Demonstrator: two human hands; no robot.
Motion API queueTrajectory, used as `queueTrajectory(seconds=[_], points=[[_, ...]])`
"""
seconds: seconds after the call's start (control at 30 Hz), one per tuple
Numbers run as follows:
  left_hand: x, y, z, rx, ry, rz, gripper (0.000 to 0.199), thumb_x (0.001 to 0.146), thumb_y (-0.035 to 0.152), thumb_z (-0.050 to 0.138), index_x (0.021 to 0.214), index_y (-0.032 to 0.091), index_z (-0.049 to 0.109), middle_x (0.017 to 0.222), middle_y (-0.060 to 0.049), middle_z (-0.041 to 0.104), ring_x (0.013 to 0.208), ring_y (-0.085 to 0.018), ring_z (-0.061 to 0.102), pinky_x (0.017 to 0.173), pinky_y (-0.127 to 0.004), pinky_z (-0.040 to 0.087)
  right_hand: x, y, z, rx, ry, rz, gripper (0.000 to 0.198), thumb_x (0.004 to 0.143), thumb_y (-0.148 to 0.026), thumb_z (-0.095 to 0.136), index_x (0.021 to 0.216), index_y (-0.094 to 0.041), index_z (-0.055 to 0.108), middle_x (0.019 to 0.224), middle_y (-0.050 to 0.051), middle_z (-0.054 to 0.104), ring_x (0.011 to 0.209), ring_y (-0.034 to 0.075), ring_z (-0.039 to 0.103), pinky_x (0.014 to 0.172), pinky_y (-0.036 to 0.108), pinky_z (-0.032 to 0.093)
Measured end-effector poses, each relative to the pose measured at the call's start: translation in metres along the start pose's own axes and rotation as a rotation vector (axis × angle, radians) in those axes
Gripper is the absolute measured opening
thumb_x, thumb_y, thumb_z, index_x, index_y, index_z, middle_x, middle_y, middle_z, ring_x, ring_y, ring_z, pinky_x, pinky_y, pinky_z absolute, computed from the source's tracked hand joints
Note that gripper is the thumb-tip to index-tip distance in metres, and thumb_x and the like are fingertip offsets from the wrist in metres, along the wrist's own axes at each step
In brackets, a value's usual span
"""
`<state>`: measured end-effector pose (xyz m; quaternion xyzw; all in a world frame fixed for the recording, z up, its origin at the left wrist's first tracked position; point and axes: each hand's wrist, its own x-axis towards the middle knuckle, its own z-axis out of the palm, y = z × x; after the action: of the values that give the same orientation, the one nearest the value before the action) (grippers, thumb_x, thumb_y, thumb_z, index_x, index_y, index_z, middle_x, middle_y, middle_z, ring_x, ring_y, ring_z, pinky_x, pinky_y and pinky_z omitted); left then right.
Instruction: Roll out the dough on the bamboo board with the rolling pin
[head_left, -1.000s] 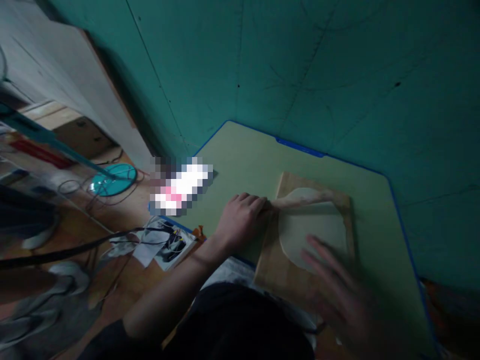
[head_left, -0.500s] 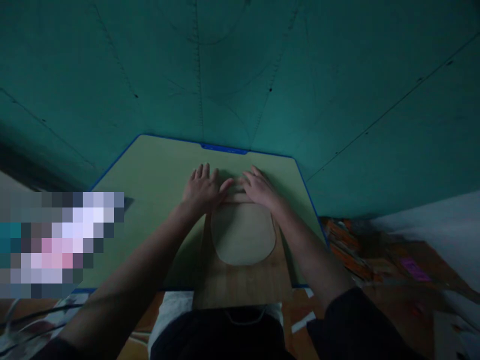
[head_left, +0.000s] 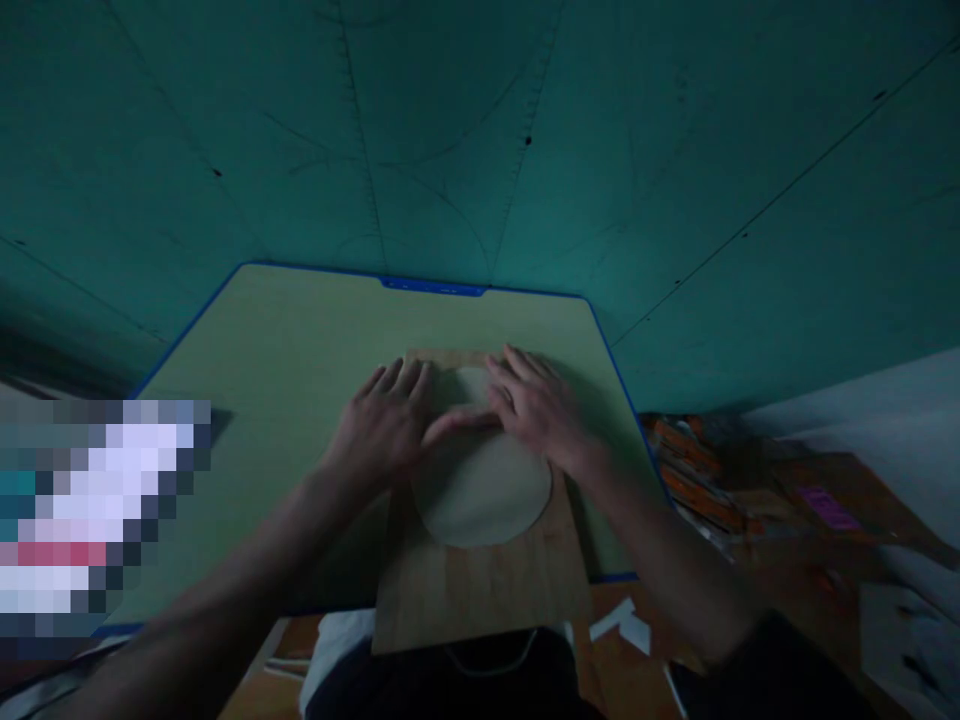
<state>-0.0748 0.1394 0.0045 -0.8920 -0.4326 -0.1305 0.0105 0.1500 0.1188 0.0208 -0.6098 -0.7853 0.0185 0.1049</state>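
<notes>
A flat, pale, rounded sheet of dough (head_left: 484,500) lies on a wooden board (head_left: 480,600). My left hand (head_left: 386,420) rests at the far left part of the dough, fingers stretched forward and thumb pointing inward. My right hand (head_left: 536,405) is opposite, at the far right part, with its fingers extended and slightly spread. Between the hands, a narrow bar like a rolling pin (head_left: 480,416) crosses the dough; most of it is hidden under them. Both palms seem to press down on it, neither wrapped round it. The dough's far end shows beyond the bar.
The board lies on a pale green tabletop (head_left: 300,330) with a blue edge, against a green wall (head_left: 450,120). A pixelated object (head_left: 112,500) covers the table's left side. Orange bundles (head_left: 690,470) and a cardboard box (head_left: 840,500) are on the right. White scraps (head_left: 626,625) lie below.
Both hands have come back towards me over the dough, uncovering its far end and the board's far edge. The view has shifted slightly.
</notes>
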Motion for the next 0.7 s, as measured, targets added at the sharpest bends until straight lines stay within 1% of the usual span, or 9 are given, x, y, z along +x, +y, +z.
queueTrajectory(seconds=[0.1,0.17,0.27,0.37,0.43,0.47,0.5,0.57,0.7], points=[[0.052,-0.017,0.008,-0.017,-0.048,-0.078,0.062,0.105,0.053,0.035,0.136,0.004,0.055,0.141,-0.028,0.057,0.137,-0.039,0.051,0.109,-0.053,0.043,0.048,0.015,0.003,-0.005,0.008,0.101,0.050,0.106,-0.036,0.038,0.144,-0.008,0.055,0.156,0.021,0.045,0.145,0.031,0.042,0.119,0.047,0.034],[0.050,-0.014,0.007,-0.014,-0.027,-0.067,0.062,0.105,0.052,0.035,0.137,0.002,0.054,0.143,-0.028,0.055,0.138,-0.040,0.049,0.110,-0.055,0.042,0.043,0.013,0.002,-0.020,-0.028,0.093,0.053,0.106,-0.039,0.038,0.144,-0.005,0.054,0.157,0.022,0.043,0.147,0.033,0.038,0.120,0.050,0.031],[-0.004,0.012,-0.003,0.001,0.012,0.023,0.068,0.104,0.056,0.032,0.138,0.001,0.052,0.140,-0.027,0.058,0.131,-0.039,0.056,0.109,-0.053,0.044,-0.016,-0.006,-0.002,-0.034,-0.073,-0.031,0.061,0.105,-0.046,0.041,0.145,-0.002,0.051,0.157,0.023,0.042,0.148,0.035,0.035,0.123,0.052,0.026],[-0.074,0.041,-0.018,0.014,0.062,0.089,0.068,0.103,0.055,0.031,0.143,0.003,0.047,0.143,-0.025,0.057,0.132,-0.039,0.055,0.109,-0.055,0.044,-0.091,-0.026,-0.007,-0.017,-0.045,-0.105,0.067,0.105,-0.049,0.035,0.154,-0.004,0.037,0.161,0.019,0.036,0.150,0.031,0.033,0.123,0.051,0.030],[-0.100,0.050,-0.023,0.011,0.066,0.141,0.069,0.102,0.055,0.035,0.147,0.003,0.044,0.150,-0.026,0.049,0.139,-0.039,0.048,0.110,-0.055,0.043,-0.118,-0.031,-0.008,-0.012,-0.032,-0.113,0.069,0.105,-0.050,0.035,0.158,-0.007,0.030,0.163,0.017,0.034,0.151,0.029,0.031,0.122,0.052,0.032],[-0.102,0.050,-0.023,0.009,0.073,0.162,0.070,0.102,0.056,0.034,0.147,0.002,0.043,0.152,-0.026,0.046,0.141,-0.039,0.046,0.111,-0.054,0.042,-0.120,-0.030,-0.007,-0.011,-0.032,-0.120,0.069,0.104,-0.050,0.035,0.158,-0.008,0.028,0.163,0.016,0.034,0.151,0.029,0.030,0.122,0.052,0.032],[-0.097,0.046,-0.021,0.009,0.076,0.175,0.071,0.103,0.056,0.033,0.148,0.002,0.042,0.152,-0.027,0.046,0.142,-0.039,0.044,0.111,-0.054,0.042,-0.115,-0.026,-0.006,-0.011,-0.036,-0.126,0.069,0.104,-0.050,0.035,0.158,-0.008,0.029,0.162,0.016,0.035,0.151,0.029,0.031,0.122,0.052,0.031],[-0.067,0.032,-0.014,0.017,0.080,0.161,0.073,0.104,0.058,0.027,0.146,0.001,0.043,0.149,-0.027,0.050,0.141,-0.039,0.046,0.112,-0.054,0.041,-0.082,-0.013,-0.001,-0.020,-0.040,-0.128,0.066,0.104,-0.050,0.036,0.155,-0.008,0.037,0.160,0.018,0.040,0.149,0.031,0.035,0.123,0.053,0.030],[0.019,0.003,0.000,0.033,-0.061,-0.049,0.069,0.104,0.057,0.030,0.139,0.002,0.052,0.142,-0.027,0.056,0.136,-0.038,0.052,0.109,-0.051,0.044,0.009,0.012,0.003,-0.060,0.035,-0.017,0.055,0.104,-0.042,0.041,0.143,-0.006,0.055,0.152,0.021,0.049,0.142,0.033,0.045,0.119,0.048,0.035]])
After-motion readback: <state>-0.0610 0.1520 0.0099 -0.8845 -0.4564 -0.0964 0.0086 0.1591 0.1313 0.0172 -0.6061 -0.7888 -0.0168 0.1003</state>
